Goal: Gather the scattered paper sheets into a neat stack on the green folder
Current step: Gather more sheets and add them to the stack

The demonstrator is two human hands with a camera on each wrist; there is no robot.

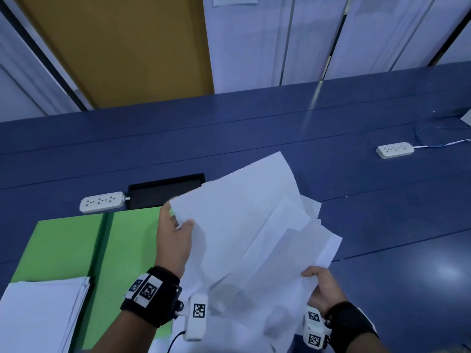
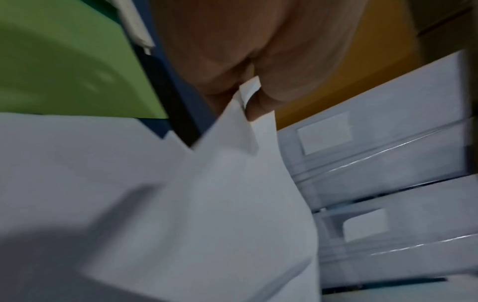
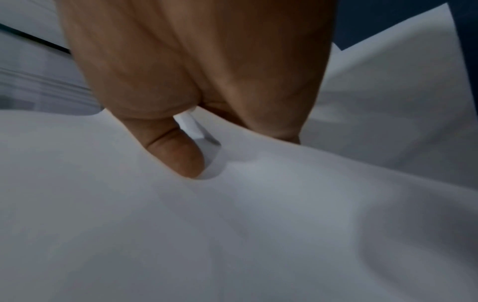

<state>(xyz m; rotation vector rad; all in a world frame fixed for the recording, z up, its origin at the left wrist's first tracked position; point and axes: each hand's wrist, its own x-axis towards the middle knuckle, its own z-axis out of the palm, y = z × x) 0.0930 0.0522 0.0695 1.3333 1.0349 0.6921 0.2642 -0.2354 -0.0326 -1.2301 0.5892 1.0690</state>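
White sheets, green folder, blue table

The paper sheets [image 1: 244, 225] held up are plain white, tinted faintly blue, as is the stack [image 1: 43, 309] lying on the bright green folder [image 1: 127, 245], which is crossed by a darker green spine strip. The table [image 1: 356, 189] is coloured deep blue. Two power strips [image 1: 102, 202] are seen in off-white, beside a black recessed tray [image 1: 165, 191]. The wristbands [image 1: 150, 294] are black, with black-and-white square marker patterns. An ochre-yellow panel [image 1: 127, 47] is set among pale grey-white cabinets [image 1: 318, 39].
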